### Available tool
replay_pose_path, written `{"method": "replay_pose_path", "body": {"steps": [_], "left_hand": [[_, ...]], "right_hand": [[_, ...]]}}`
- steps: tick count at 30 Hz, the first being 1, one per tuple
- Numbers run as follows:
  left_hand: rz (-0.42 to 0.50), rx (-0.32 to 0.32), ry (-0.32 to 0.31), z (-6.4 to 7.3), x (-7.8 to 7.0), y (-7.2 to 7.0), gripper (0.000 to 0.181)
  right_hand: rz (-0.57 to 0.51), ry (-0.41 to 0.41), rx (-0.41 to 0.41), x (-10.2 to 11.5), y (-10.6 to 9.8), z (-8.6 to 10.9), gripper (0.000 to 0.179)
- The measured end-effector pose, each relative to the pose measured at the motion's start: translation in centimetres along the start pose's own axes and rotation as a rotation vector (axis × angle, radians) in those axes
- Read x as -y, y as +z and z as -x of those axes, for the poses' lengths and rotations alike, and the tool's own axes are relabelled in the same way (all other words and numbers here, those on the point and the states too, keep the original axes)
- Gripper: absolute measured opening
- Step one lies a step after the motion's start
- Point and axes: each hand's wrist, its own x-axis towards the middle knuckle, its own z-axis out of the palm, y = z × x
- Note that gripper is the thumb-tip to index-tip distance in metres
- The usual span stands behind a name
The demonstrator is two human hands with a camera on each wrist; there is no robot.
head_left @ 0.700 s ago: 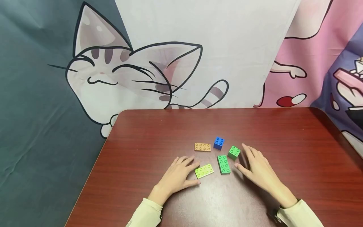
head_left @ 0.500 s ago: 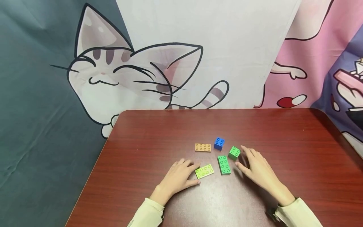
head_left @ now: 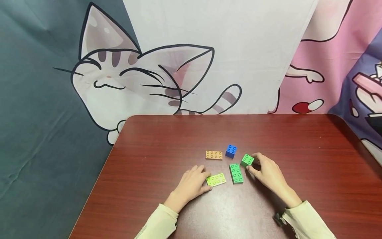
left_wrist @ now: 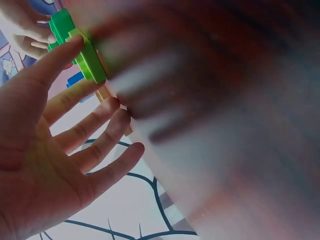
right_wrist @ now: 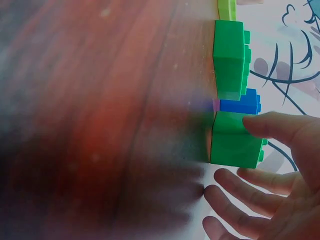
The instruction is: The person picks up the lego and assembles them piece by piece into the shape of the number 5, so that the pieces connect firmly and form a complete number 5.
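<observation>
My left hand [head_left: 192,183] lies at the left end of a lime-yellow toy building brick [head_left: 216,179], thumb and index finger pinching its two long sides. The left wrist view shows the other fingers spread beside that lime brick [left_wrist: 91,61]. At the right, my right hand [head_left: 269,173] pinches a small square green brick [head_left: 247,160] between thumb and index finger. In the right wrist view the thumb overlaps a face of the square green brick [right_wrist: 234,140], while the remaining fingers stay apart from it. Both bricks sit on the table, studs up.
Between the hands lies a longer green brick [head_left: 236,174]. A blue square brick [head_left: 231,151] and a tan brick [head_left: 214,155] lie farther back on the brown table [head_left: 167,136]. Behind the table's far edge hangs a printed cat backdrop [head_left: 253,43].
My right thumb and index finger have closed in on the square green brick. My left thumb and index finger have come together on the lime brick, which has turned slightly.
</observation>
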Motion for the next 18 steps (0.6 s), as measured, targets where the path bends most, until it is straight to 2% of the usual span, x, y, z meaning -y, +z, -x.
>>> {"method": "replay_pose_path", "body": {"steps": [7,18], "left_hand": [[0.06,0.037,0.035,-0.41,0.0,0.04,0.032],[0.09,0.029,0.053,-0.7,-0.3,-0.32,0.029]], "right_hand": [[0.007,-0.015,-0.009,0.01,-0.06,-0.18,0.034],[-0.036,-0.046,-0.058,0.23,-0.62,0.44,0.035]]}}
